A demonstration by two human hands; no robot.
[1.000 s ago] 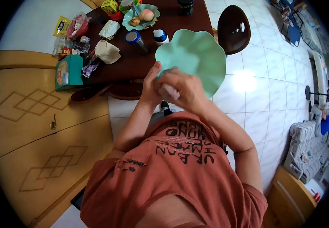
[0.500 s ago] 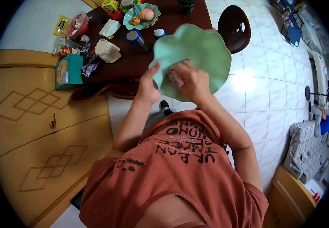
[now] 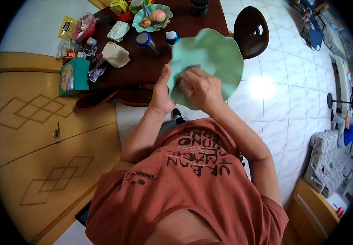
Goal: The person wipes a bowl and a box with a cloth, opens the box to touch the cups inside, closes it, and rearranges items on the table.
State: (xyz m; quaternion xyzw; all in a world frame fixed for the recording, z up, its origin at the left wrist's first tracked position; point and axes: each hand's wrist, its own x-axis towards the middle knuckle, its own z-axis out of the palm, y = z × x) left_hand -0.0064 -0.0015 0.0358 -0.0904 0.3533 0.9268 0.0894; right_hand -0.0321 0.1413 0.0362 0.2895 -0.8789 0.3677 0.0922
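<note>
A pale green plate (image 3: 215, 53) with a wavy, petal-like rim is held up in front of my body, tilted. My left hand (image 3: 162, 94) grips its left edge, thumb on the near face and the other fingers hidden behind. My right hand (image 3: 203, 87) is closed on a crumpled greyish cloth (image 3: 185, 85), pressed against the lower left part of the plate's inner face. Just beyond the plate stand a blue-lidded tumbler (image 3: 146, 43) and a smaller blue-and-white container (image 3: 172, 38).
The dark table (image 3: 184, 20) carries a green fruit dish (image 3: 166, 25), a beige roll (image 3: 116, 55), a teal box (image 3: 74, 77) and a red basket (image 3: 84, 29). A dark chair (image 3: 251, 32) stands at right, wooden cabinet doors (image 3: 42, 122) at left. A person (image 3: 341, 128) sits far right.
The plate has turned and looks narrower, its left edge shifted right. My left hand moved slightly right with it. My right hand and the cloth shifted a little left and down across its surface.
</note>
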